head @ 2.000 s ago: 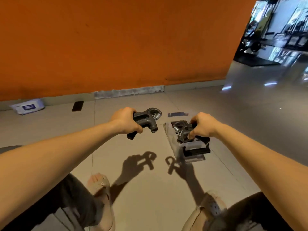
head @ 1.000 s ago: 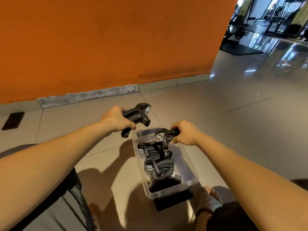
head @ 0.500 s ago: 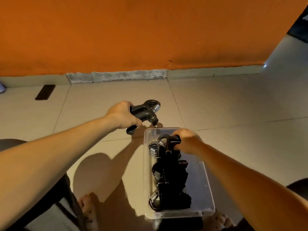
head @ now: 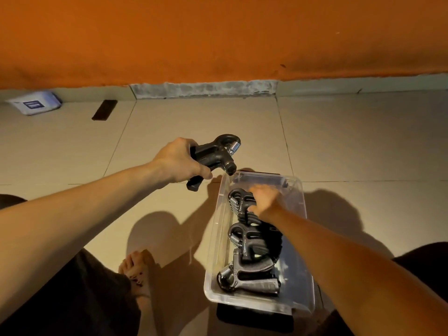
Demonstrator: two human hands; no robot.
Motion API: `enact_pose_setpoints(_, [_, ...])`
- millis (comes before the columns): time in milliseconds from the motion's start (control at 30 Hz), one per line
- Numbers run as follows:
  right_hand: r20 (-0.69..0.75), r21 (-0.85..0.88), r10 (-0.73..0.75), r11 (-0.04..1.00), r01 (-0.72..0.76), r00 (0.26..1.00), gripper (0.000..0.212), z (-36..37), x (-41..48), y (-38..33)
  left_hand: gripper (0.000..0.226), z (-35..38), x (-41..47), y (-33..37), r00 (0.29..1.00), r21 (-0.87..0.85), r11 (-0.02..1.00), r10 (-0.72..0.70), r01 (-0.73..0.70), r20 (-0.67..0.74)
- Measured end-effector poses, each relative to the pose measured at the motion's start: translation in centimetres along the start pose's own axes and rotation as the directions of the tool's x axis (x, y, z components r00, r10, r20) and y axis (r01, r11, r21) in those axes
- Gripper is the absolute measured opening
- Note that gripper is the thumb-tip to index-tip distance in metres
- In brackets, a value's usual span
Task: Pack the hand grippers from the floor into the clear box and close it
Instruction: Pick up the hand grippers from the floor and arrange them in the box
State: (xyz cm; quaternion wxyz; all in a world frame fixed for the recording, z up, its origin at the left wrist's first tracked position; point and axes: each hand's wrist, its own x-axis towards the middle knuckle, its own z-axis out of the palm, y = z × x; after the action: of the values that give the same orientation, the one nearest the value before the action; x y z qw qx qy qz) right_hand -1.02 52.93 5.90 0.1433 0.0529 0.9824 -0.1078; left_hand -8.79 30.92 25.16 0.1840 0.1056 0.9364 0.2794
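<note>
- Far left, at the foot of the orange wall (head: 218, 40): a white packet (head: 34, 103) and a dark flat strip (head: 104, 113) on the floor (head: 194, 122), well apart from the work and seemingly no part of it.
- Lower down, left of the box: a bare foot (head: 138, 270) flat on the floor, probably planted close for a crouched reach.
- Left grip (head: 177, 163): wrapped fully round both handles of the held hand gripper (head: 215, 154), spring end pointing right. Raised in the air just beyond the far left corner of the box, likely parked there out of the way, next in line for packing.
- Clear box (head: 218, 226): on the floor, open, long side running away from the camera.
- Inside, three in a row, all with spring ends to the left, apparently lined up alike to save room: near hand gripper (head: 247, 275), middle hand gripper (head: 247, 241), far hand gripper (head: 238, 202).
- Right grip (head: 265, 202): down inside the box, fingers curled over the handles of the far hand gripper, seemingly seating it just beyond the middle one. Slightly blurred, so cannot tell how firm a hold.
- Under the near end of the box: a dark flat piece (head: 254, 321), perhaps the lid; cannot tell. Closing not yet begun.
</note>
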Motion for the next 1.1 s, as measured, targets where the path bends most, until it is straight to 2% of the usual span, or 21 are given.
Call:
enact_pose_setpoints(100, [0.008, -0.106, 0.006, 0.994, -0.005, 1.0, 0.064, -0.5, -0.3, -0.4, 0.046, 0.2, -0.9, -0.4, 1.0, -0.002, 1.0, -0.01, 0.01, 0.007])
enact_pose_setpoints(200, [-0.018, -0.107, -0.013, 0.994, 0.011, 1.0, 0.056, -2.8, -1.5, -0.6, 0.046, 0.4, -1.3, -0.6, 1.0, -0.034, 0.999, 0.0, 0.0, 0.003])
enact_pose_setpoints(300, [-0.131, 0.106, 0.027, 0.994, -0.013, 0.991, 0.043, -6.2, -2.9, -0.9, 0.047, 0.9, -1.3, -0.6, 1.0, -0.082, 0.996, 0.024, -0.023, 0.013])
enact_pose_setpoints(400, [-0.261, 0.326, 0.098, 0.945, -0.008, 0.96, 0.036, -10.6, -4.4, -1.5, 0.049, 1.2, -0.8, -0.6, 0.997, -0.077, 0.994, 0.076, -0.075, 0.013])
enact_pose_setpoints(467, [-0.278, 0.448, 0.125, 0.894, 0.014, 0.952, 0.028, -13.8, -5.5, -2.1, 0.051, 1.2, -0.4, -0.4, 0.993, -0.069, 0.991, 0.115, -0.113, 0.017])
enact_pose_setpoints(533, [-0.256, 0.635, 0.162, 0.771, 0.04, 0.953, 0.019, -16.3, -6.8, -3.0, 0.05, 1.4, -0.2, 0.0, 0.987, -0.058, 0.986, 0.159, -0.158, 0.012])
enact_pose_setpoints(633, [-0.118, 0.817, 0.242, 0.575, -0.045, 0.963, 0.024, -17.8, -8.5, -4.4, 0.05, 1.9, -0.2, 0.9, 0.967, -0.058, 0.965, 0.256, -0.255, 0.003])
enact_pose_setpoints(733, [-0.029, 0.883, 0.32, 0.453, -0.125, 0.947, 0.032, -17.8, -8.7, -4.8, 0.05, 2.0, -0.4, 1.3, 0.933, -0.054, 0.934, 0.356, -0.354, 0.052])
enact_pose_setpoints(833, [0.073, 0.948, 0.292, 0.277, -0.157, 0.954, 0.026, -17.6, -8.5, -4.9, 0.051, 1.8, -0.7, 0.9, 0.895, -0.044, 0.904, 0.427, -0.425, 0.126])
enact_pose_setpoints(967, [0.133, 0.975, 0.242, 0.14, -0.17, 0.961, 0.014, -16.4, -8.2, -5.2, 0.051, 1.7, -0.8, -0.1, 0.887, -0.015, 0.9, 0.433, -0.436, 0.162])
enact_pose_setpoints(1100, [0.22, 0.974, 0.185, -0.092, -0.206, 0.958, 0.031, -15.1, -7.6, -5.4, 0.049, 1.8, -0.9, -0.7, 0.905, -0.015, 0.917, 0.397, -0.399, 0.156])
